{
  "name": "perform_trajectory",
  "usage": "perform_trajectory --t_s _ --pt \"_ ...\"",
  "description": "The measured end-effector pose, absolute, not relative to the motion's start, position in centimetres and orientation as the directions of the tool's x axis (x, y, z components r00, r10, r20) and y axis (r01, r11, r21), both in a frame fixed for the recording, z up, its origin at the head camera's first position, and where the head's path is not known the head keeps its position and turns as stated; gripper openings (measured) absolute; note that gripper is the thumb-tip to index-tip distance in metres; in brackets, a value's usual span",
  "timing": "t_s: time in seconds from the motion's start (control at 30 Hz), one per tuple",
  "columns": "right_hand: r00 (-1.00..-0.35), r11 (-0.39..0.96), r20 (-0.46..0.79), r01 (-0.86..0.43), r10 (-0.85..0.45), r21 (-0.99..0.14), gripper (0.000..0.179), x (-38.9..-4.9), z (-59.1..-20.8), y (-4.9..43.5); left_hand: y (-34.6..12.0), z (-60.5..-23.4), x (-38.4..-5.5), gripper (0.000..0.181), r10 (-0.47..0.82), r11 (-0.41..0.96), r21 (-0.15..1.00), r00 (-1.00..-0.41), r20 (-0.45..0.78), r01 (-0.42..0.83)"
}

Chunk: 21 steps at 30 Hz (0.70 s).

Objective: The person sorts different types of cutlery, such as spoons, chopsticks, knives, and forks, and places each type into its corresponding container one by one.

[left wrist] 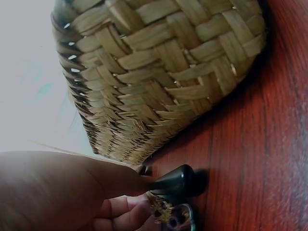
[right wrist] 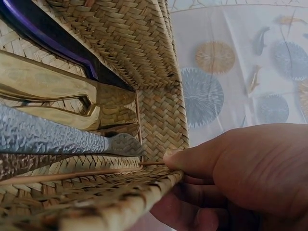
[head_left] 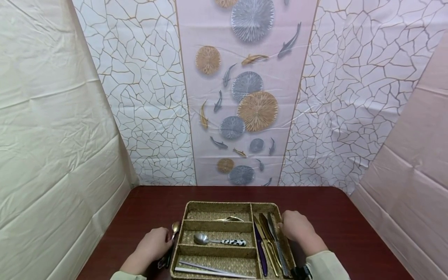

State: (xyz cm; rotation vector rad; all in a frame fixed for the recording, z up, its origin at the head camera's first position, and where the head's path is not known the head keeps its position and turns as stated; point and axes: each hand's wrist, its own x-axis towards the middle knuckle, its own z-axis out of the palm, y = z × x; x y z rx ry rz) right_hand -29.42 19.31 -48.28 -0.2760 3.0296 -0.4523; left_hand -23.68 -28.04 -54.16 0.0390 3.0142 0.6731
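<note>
A woven cutlery tray (head_left: 218, 225) sits on the table, divided into several compartments. By its left side my left hand (head_left: 150, 245) grips a small bunch of cutlery. A spoon's gold-toned bowl (head_left: 176, 226) shows beyond the fingers. In the left wrist view the thumb presses by a black handle end (left wrist: 175, 182), with ornate handle ends (left wrist: 173, 215) beside it; the rest is hidden by the hand. My right hand (head_left: 299, 227) pinches the tray's right rim near the far corner, thumb (right wrist: 175, 158) inside and fingers outside.
Knives (head_left: 267, 245), purple, gold and silver, lie in the tray's right compartment. A spoon with a black-and-white handle (head_left: 232, 242) lies in the middle left compartment, shiny cutlery (head_left: 229, 219) in the far one, chopsticks (head_left: 213, 271) in the near one. Fabric walls surround the dark red table (head_left: 154, 202).
</note>
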Motion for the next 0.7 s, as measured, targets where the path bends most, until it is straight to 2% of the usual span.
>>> perform_trajectory --t_s 0.33,0.7 --pt "-0.982 0.945 -0.031 -0.172 -0.188 -0.277 0.034 -29.51 -48.21 19.25 -27.81 -54.03 -23.7 0.036 0.075 0.902 0.429 -0.996 -0.043 0.049" --pt "-0.983 0.947 -0.031 -0.167 -0.182 -0.275 0.034 -29.56 -48.33 19.21 -27.71 -53.72 -23.68 0.03 0.107 0.913 0.393 -0.994 0.022 0.107"
